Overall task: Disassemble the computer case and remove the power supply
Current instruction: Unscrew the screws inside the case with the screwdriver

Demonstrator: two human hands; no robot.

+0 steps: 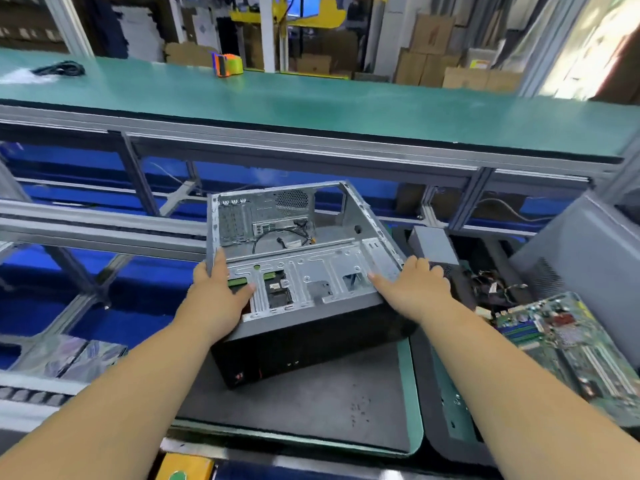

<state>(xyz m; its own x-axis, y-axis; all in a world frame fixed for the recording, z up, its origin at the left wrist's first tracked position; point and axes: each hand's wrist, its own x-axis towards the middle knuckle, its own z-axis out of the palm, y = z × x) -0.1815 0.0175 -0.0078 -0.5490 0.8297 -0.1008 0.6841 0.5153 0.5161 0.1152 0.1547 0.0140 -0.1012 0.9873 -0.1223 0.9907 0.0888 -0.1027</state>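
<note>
We are gripping the computer case (304, 271) over the grey mat (311, 403), open side up, black front facing near, long axis running near to far. Our left hand (218, 292) is clamping its left rim, right hand (415, 289) its right rim, whose fingertips are hiding outside.

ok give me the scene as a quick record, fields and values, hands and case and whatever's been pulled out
case: computer case, side open, nearly gutted, loose cables inside
left hand: left hand grips the case's left edge
right hand: right hand rests on its right edge
power supply: grey box right of the case, out
motherboard: motherboard at far right
surface: grey mat
</note>
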